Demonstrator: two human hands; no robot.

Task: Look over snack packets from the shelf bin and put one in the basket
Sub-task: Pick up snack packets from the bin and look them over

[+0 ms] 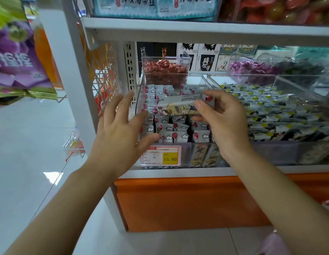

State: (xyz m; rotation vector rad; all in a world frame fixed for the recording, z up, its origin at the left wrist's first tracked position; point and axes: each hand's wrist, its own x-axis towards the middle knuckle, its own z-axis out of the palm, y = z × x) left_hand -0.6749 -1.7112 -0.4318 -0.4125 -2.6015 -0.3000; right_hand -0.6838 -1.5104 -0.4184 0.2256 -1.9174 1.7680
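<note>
Snack packet (180,108) in hand, we are at the looking-over step. Our right hand (222,122) holds it up above the clear shelf bin (138,100), thumb and curled fingertips pinching its right end so that the beige label faces us. A grey strip with small print shows just behind its top edge. We cannot tell whether that is this packet's own fold or a second packet pinched along with it.

Our left hand (121,133) holds nothing. Its fingers are straight and spread, hovering in front of the bin's left wall, near the packet's free end but apart from it. Below, rows of grey packets (171,137) with red marks stand in the bin, behind a price tag (161,156) on its front.

We judge that nothing has gone to the basket yet. The next move probably calls for the left hand to take the free end and turn the packet over, or for the right hand to carry it away from the shelf and down. Either way the pinch should stay firm on what looks like a slick wrapper.

No basket is in view, so we cannot say which way to carry. A pale pink shape (270,243) at the lower right edge is cut off and too blurred to name, and the label's print is unreadable.
</note>
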